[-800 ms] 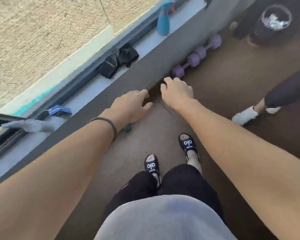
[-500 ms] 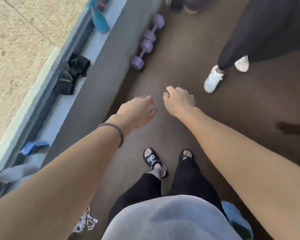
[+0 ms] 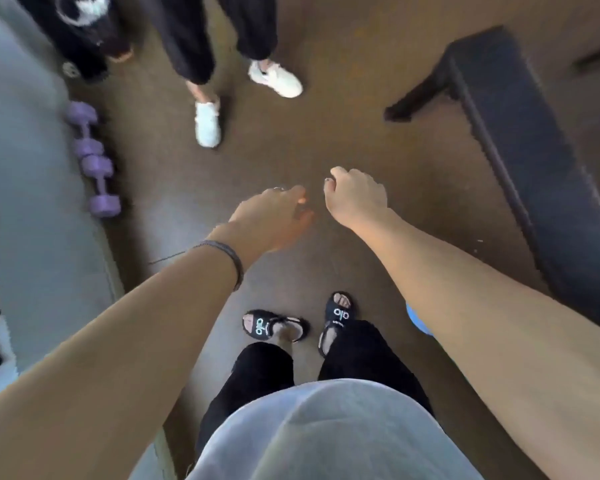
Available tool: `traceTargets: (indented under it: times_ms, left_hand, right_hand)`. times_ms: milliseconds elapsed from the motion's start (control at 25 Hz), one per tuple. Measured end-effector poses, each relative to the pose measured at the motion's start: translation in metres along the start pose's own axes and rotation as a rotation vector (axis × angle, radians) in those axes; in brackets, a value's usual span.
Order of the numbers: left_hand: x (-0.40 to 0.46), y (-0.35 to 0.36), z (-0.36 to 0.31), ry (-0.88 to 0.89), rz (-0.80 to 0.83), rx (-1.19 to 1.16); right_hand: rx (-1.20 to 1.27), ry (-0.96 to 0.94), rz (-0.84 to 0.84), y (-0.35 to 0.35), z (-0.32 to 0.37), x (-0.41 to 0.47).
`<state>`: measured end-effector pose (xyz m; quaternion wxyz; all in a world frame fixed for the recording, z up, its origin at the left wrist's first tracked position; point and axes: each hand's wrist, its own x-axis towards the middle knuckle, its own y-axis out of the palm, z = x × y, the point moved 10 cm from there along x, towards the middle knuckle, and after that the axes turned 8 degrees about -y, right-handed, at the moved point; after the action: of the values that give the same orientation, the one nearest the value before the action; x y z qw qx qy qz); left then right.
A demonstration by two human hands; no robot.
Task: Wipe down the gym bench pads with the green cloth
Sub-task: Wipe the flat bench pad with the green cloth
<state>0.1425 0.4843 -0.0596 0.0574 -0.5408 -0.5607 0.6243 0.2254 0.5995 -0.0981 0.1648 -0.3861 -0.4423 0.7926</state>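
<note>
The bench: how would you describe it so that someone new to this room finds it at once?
Look at the brown floor, toward the upper right of the head view. The bench runs there as a long dark padded slab on black legs, to the right of the right hand. Nothing else nearby is as long and flat.

Purple dumbbells (image 3: 92, 157) beside wall; bystander's white sneakers (image 3: 207, 123), blurred.

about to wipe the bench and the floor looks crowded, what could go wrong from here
The purple dumbbells lie loose on the floor by the wall; open sandals could catch on them. Another person's white sneakers stand close ahead, so a bump is possible. Both the left hand and right hand hold nothing, and no green cloth shows, so wiping the bench cannot start.
</note>
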Motion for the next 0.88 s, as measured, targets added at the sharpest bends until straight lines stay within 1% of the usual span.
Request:
traceTargets:
  times_ms: [160,360,600,760,880]
  left_hand:
    - [0.025,0.019,-0.117,0.168,0.056,0.098]
    - [0.038,0.055,-0.240,0.418,0.131,0.263]
    - [0.051,0.108,-0.342,0.714,0.233,0.471]
    - [0.052,0.155,-0.392,0.843,0.282,0.600]
    - [0.050,0.194,-0.425,0.895,0.323,0.679]
  right_hand:
    - [0.093,0.175,-0.088,-0.028,-0.126,-0.032]
    - [0.237,0.420,-0.180,-0.038,-0.248,-0.081]
    - [0.427,0.753,-0.312,-0.002,-0.346,-0.145]
    - [0.569,0.912,-0.365,0.048,-0.392,-0.187]
    - [0.647,1.011,-0.395,0.087,-0.428,-0.217]
